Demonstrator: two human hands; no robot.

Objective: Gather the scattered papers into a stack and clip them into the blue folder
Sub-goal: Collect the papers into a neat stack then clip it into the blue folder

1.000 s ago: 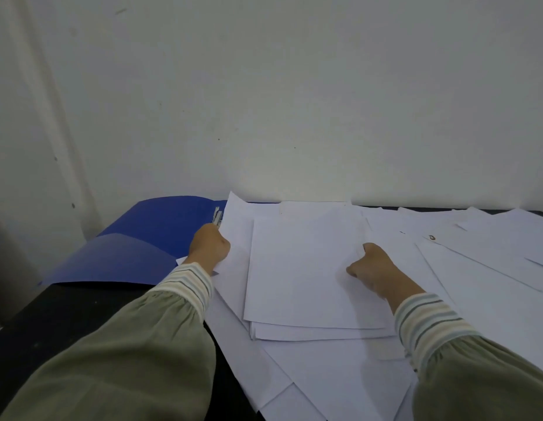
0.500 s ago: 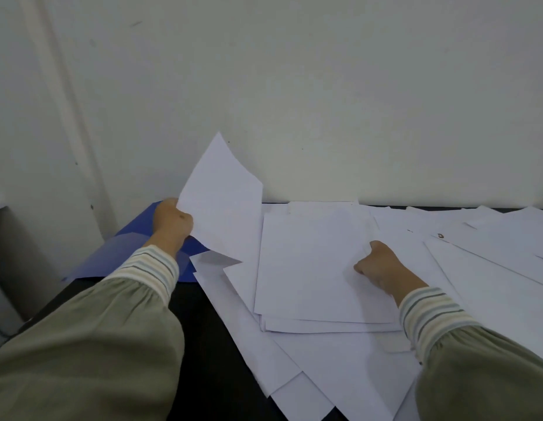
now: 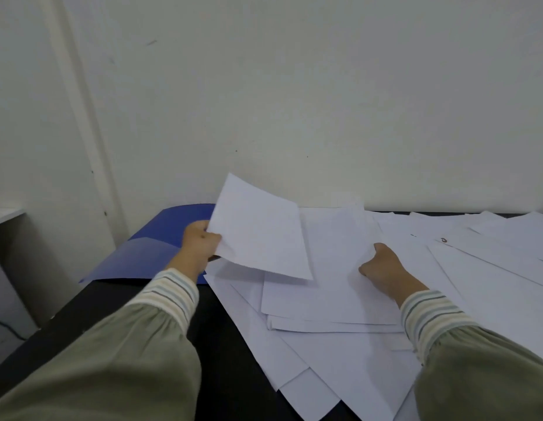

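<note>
My left hand (image 3: 200, 243) pinches the left edge of a white sheet (image 3: 261, 229) and holds it lifted above the table, tilted over the pile. Beneath it lies a loose stack of white papers (image 3: 325, 299) in the middle of the black table. My right hand (image 3: 384, 268) rests on the stack's right side with its fingers curled at the top sheets' edge. The blue folder (image 3: 148, 253) lies open and flat at the back left, partly hidden behind my left hand and the lifted sheet.
More white sheets (image 3: 492, 262) are spread across the right of the table, one bearing a small dark mark (image 3: 444, 240). The white wall (image 3: 294, 101) rises just behind. The black table top (image 3: 221, 344) shows between my forearms. A pale ledge (image 3: 6, 212) stands far left.
My left hand picked one sheet off the pile beside the folder, raised it, and has now swung it rightward and lower over the stack. My right hand stayed on the stack.
</note>
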